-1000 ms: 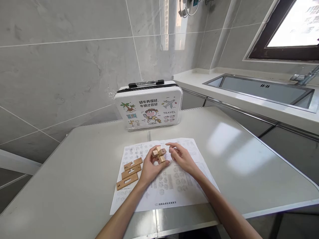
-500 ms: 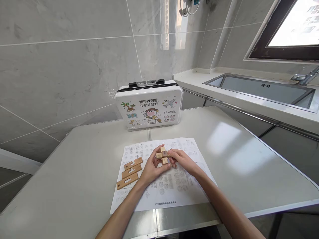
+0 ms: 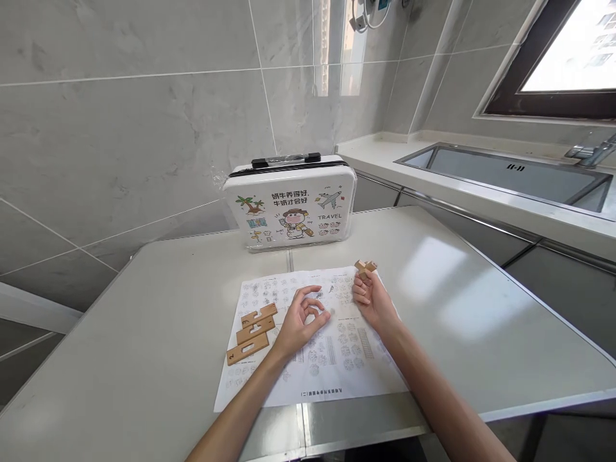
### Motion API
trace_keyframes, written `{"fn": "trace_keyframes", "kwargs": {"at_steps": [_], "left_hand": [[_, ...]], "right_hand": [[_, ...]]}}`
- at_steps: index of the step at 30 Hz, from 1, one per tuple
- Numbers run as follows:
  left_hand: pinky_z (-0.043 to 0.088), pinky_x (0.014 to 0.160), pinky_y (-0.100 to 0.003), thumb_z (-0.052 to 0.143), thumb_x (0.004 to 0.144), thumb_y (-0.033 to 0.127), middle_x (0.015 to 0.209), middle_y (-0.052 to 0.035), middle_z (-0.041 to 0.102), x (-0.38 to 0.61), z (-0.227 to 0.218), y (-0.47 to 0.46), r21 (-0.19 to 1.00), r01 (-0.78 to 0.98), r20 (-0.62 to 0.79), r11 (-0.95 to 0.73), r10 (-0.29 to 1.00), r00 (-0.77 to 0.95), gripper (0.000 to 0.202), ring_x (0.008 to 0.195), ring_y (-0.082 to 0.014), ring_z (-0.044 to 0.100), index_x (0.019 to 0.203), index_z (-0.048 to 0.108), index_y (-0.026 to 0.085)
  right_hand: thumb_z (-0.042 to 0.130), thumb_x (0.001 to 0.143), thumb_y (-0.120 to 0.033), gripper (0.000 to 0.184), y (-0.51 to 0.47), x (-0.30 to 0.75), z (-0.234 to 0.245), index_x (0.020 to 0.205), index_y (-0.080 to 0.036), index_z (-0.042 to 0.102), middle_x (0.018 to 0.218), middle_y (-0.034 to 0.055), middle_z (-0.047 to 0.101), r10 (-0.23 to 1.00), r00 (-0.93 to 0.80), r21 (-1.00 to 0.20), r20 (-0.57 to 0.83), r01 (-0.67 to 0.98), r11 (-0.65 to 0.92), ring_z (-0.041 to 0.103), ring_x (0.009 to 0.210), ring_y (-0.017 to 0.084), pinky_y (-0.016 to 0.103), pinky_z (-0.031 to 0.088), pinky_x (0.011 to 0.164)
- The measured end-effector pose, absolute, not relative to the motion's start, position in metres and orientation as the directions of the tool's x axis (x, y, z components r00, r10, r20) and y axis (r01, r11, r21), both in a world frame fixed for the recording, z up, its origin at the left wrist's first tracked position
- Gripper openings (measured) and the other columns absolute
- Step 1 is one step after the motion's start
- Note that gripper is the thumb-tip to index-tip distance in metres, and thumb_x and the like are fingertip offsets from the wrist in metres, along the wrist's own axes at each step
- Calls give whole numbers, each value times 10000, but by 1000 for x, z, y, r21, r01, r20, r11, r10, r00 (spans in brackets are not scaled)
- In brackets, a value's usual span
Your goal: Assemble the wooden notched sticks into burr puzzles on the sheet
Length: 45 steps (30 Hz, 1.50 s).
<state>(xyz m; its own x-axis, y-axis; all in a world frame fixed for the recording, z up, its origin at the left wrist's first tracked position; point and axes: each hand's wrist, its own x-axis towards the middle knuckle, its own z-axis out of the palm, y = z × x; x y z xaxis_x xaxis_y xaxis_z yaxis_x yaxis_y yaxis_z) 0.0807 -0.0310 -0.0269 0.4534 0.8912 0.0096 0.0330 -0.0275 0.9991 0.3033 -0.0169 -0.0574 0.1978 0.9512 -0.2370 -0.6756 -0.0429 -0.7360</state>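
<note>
My right hand pinches the wooden block at its fingertips; my left hand is loosely curled and holds nothing.

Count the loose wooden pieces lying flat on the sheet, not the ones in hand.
3: the loose wooden pieces lie stacked diagonally on the paper sheet, just left of the left hand. The right hand holds more, joined.
</note>
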Motion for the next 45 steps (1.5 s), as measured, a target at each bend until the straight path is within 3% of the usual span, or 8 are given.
{"fn": "trace_keyframes", "kwargs": {"at_steps": [5,10,13,18,24,29,38,45], "left_hand": [[540,850,-349,750,899,354,1348,-123,558,85,-25,-34,983,52,135,-177,883,450,386,1002,-204,646,1261,647,268],[526,885,-363,685,938,325,1162,-90,672,82,-13,-40,920,204,202,-334,851,484,228,939,-212,653,1154,717,260],[518,933,-388,619,983,322,1063,-62,717,66,-4,-43,836,353,206,-420,837,508,179,982,-237,653,1121,724,277],[492,1079,-464,628,979,384,1241,-72,704,7,-1,-40,612,596,248,-519,842,479,265,1205,-291,626,1225,694,310],[352,1227,-591,721,909,510,1692,-108,354,-73,-15,-39,327,758,183,-565,824,535,860,1554,-392,323,1640,312,313],[300,1269,-573,505,1046,524,1756,-35,166,-79,-24,-42,189,782,55,-594,801,596,774,1611,-355,191,1687,106,356],[268,1289,-572,446,1056,578,1763,-6,136,-9,-35,-18,239,747,35,-621,774,632,761,1629,-334,110,1685,67,378],[229,1293,-579,531,1019,588,1722,-54,299,43,-46,-4,357,683,140,-637,759,635,728,1615,-340,184,1654,266,350]], "right_hand": [[785,847,-456,356,-16,307,-60,847,-235,506,669,-70,394,953,163,-594,-256,-804,-23,340,463,56,135,323,321],[768,864,-448,329,-18,307,-57,847,-231,522,680,-61,398,954,144,-533,-262,-846,-19,345,476,67,145,336,329],[733,884,-479,323,-19,306,-55,847,-234,526,676,-58,395,953,139,-537,-268,-843,-28,346,479,79,161,329,327],[747,862,-404,283,-21,297,-50,826,-234,523,662,-60,379,955,44,-598,-292,-788,-147,322,487,87,186,305,333],[767,812,-276,240,-24,287,-44,785,-215,536,703,-35,477,939,12,-636,-345,-738,-224,393,528,84,210,326,377],[795,770,-284,275,-26,286,-38,756,-212,530,697,-42,495,939,13,-668,-344,-706,-236,412,539,80,229,339,416],[739,804,-352,244,-30,282,-34,749,-205,553,711,-37,486,957,19,-797,-291,-558,-231,411,569,91,239,348,477],[659,849,-407,229,-32,271,-31,787,-210,561,707,-31,574,977,20,-953,-212,-227,-202,469,533,97,248,376,501]]}}
